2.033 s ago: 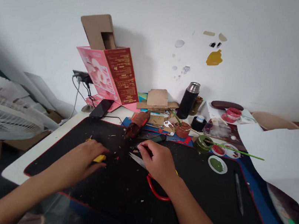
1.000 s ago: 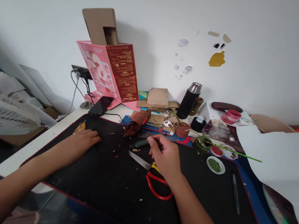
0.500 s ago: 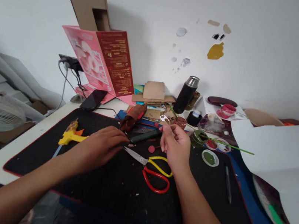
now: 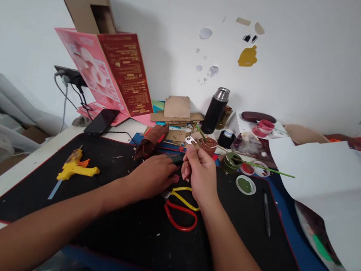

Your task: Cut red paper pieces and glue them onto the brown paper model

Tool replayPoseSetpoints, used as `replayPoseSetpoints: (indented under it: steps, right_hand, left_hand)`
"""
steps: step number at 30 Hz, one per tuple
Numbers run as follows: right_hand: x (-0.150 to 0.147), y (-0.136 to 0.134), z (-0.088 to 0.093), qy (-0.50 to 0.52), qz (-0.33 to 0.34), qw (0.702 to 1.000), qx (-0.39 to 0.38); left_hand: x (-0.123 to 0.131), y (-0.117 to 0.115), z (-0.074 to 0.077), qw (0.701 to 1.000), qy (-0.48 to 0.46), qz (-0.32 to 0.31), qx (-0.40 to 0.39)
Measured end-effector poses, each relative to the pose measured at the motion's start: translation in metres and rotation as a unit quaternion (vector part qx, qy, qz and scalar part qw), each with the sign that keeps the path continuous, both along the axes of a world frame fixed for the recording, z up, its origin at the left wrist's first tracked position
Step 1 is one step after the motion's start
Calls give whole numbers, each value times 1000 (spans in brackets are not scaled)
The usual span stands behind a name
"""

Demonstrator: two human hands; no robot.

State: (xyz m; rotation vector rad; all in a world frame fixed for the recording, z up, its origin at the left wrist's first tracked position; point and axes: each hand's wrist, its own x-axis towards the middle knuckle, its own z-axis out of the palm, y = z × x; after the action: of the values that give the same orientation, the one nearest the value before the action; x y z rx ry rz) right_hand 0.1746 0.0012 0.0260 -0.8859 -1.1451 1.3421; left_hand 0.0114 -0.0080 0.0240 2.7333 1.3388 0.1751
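Note:
Over the middle of the black mat (image 4: 113,225), my left hand (image 4: 154,177) lies palm down with bent fingers, at a dark green bar (image 4: 177,158). What its fingertips hold, if anything, is hidden. My right hand (image 4: 199,174) is closed in a pinch at the bar's right end; the thing between its fingertips is too small to name. Scissors with yellow and red handles (image 4: 180,220) lie below the hands, their blades covered by my left hand. A brown wrapped piece (image 4: 152,141) rests behind my left hand.
A yellow glue gun (image 4: 77,167) lies on the left, near a phone (image 4: 101,122). Behind stand a black flask (image 4: 215,111) and an open green paint jar (image 4: 231,162). A pen (image 4: 266,214) and white paper (image 4: 328,189) are on the right.
My left hand has moved right, over the green bar and the scissor blades, close to my right hand. The view has shifted, so the scene sits further left.

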Motion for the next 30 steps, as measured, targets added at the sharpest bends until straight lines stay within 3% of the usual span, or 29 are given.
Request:
replayPoseSetpoints:
  steps: [8,17,20,24,27,30]
  right_hand:
    - [-2,-3,3,18,7,1000,14]
    - [-3,-4,5,25,18,999,-7]
    - [-4,-3,5,26,30,999,-7]
    - [-5,-7,7,10,38,999,17]
    - [-6,-12,5,-46,45,997,40]
    - [-8,-14,-2,-103,55,992,49]
  left_hand:
    - [6,2,-10,1000,0,28,-12]
    - [5,1,-10,990,-92,78,-74]
    - [-2,1,-2,980,-148,95,-94]
    - [-23,4,19,959,-220,158,-88]
    - [-42,9,34,934,-294,187,-77]
    - [-53,14,37,900,-378,195,-97]
